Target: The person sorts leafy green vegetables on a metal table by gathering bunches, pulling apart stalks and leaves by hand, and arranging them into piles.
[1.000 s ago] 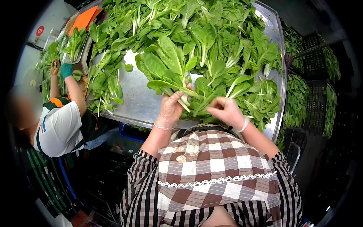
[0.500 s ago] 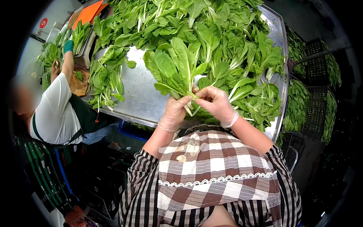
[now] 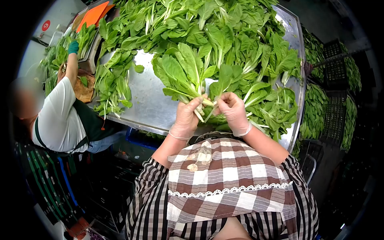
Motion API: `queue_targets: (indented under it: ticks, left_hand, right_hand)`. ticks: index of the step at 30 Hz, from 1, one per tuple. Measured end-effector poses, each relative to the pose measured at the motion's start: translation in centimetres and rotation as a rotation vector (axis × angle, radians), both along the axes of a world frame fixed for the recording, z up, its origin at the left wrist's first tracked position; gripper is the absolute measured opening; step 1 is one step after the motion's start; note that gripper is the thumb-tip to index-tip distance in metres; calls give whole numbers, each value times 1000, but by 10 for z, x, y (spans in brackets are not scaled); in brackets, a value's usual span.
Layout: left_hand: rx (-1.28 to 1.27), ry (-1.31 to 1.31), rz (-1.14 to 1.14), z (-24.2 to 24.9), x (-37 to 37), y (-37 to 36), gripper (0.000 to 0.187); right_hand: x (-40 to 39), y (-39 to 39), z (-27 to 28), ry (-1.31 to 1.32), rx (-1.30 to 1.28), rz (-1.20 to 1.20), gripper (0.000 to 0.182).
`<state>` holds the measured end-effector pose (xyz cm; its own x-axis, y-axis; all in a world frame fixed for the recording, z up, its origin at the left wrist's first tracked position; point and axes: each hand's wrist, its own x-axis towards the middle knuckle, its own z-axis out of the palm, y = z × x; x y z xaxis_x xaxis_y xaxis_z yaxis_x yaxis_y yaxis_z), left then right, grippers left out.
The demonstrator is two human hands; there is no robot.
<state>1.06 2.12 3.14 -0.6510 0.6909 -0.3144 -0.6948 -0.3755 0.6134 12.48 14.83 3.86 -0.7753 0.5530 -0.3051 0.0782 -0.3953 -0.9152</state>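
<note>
A bunch of leafy greens (image 3: 182, 74), with broad leaves and pale stalks, stands upright in my left hand (image 3: 187, 116), its stalk ends poking out below the fingers. Close to its right, my gloved right hand (image 3: 233, 112) has thumb and fingers pinched together on a thin leaf stalk (image 3: 216, 103). A broad green leaf (image 3: 226, 78) rises just above those fingertips. Both hands wear thin clear gloves and are over the near edge of the metal table (image 3: 150, 106).
A big heap of loose greens (image 3: 168, 28) covers the table's far and right side. Crates (image 3: 334, 114) of greens stand at the right. On the left a co-worker (image 3: 60, 116) in a green glove handles greens beside a scale (image 3: 91, 56) and an orange sheet (image 3: 94, 17).
My right hand has moved a little right, away from the bunch, with a stalk in its fingers. The left hand keeps its hold on the bunch almost unmoved.
</note>
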Motion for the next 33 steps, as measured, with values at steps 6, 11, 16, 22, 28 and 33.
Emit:
queue_targets:
  ticks: [6, 11, 16, 22, 28, 33]
  left_hand:
    - [-154, 130, 82, 4, -1, -2, 34]
    - [-174, 169, 58, 1, 8, 4, 33]
    - [-184, 150, -35, 18, 16, 0, 34]
    - [-54, 45, -22, 17, 10, -7, 35]
    - [-106, 64, -34, 16, 11, -1, 39]
    - [-127, 172, -61, 14, 12, 1, 43]
  right_hand:
    - [24, 39, 13, -559, 263, 654, 20]
    - [4, 20, 37, -204, 303, 336, 22]
    - [-30, 23, 35, 35, 97, 271, 19]
    - [-35, 25, 25, 52, -152, 177, 13]
    - [-32, 22, 23, 89, -107, 130, 13]
    - [-32, 15, 23, 97, -18, 146, 11]
